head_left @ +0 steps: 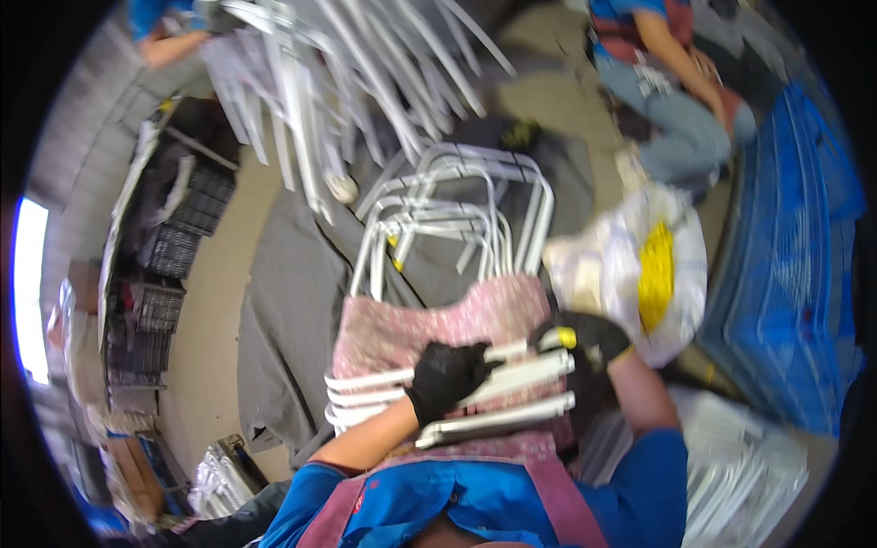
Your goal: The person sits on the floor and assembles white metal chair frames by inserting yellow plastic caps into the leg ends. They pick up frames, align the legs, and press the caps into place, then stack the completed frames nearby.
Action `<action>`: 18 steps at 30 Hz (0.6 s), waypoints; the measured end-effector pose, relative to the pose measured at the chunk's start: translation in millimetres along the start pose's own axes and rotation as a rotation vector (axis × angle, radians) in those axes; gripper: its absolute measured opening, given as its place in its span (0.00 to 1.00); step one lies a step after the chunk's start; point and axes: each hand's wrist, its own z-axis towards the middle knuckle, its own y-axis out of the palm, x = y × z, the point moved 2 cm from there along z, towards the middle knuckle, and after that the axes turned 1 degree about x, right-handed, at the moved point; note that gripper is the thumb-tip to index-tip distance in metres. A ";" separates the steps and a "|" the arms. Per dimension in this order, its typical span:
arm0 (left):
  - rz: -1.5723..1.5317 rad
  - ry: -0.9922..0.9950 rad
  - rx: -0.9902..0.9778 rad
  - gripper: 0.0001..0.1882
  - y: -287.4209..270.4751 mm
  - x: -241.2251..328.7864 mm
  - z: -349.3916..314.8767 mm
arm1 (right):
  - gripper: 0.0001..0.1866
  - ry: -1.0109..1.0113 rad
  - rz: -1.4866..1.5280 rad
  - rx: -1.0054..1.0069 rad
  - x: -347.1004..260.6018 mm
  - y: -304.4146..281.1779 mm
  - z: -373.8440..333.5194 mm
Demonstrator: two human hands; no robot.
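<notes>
A stack of white tubular metal frames lies across my lap, over a pink patterned cloth. My left hand, in a black glove, is closed on the upper white tube near the middle. At the tube's right end is my right hand, also black-gloved, its fingers closed around a small yellow piece. Whether that piece is fixed to the tube I cannot tell. The looped far ends of the frames stretch away from me, with another yellow piece among them.
A white sack holding yellow pieces stands at the right, before blue crates. Grey cloth covers the floor. Farther off, a co-worker's arm is beside more white frames; another person sits at upper right.
</notes>
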 end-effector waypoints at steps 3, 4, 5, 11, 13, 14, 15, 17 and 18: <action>-0.021 -0.043 0.010 0.18 -2.8 2.1 1.3 | 0.16 -0.181 -0.155 -0.105 14.7 -4.4 11.7; -0.025 -0.043 0.023 0.18 -4.3 2.9 1.0 | 0.16 -0.085 -0.102 -0.063 23.0 -5.9 13.1; -0.027 -0.047 0.004 0.18 -4.7 3.8 1.3 | 0.17 -0.111 -0.005 -0.046 28.7 -5.1 12.9; -0.039 -0.049 -0.055 0.17 -7.8 5.9 1.9 | 0.22 0.189 0.368 0.247 42.8 10.4 13.4; -0.021 -0.063 -0.067 0.17 -8.7 7.1 1.3 | 0.23 0.170 0.342 0.307 34.5 16.9 12.2; -0.039 -0.038 -0.016 0.18 -10.0 8.1 0.9 | 0.24 0.189 0.344 0.284 30.1 17.7 11.7; -0.041 -0.040 -0.013 0.18 -10.7 8.2 0.7 | 0.24 0.140 0.246 0.259 26.4 19.4 11.2; -0.049 -0.045 -0.019 0.19 -10.4 8.1 0.0 | 0.22 0.035 0.021 0.189 22.1 11.3 6.4; -0.048 -0.046 -0.017 0.19 -10.0 7.6 -0.4 | 0.17 -0.056 -0.297 0.041 18.0 -2.7 0.2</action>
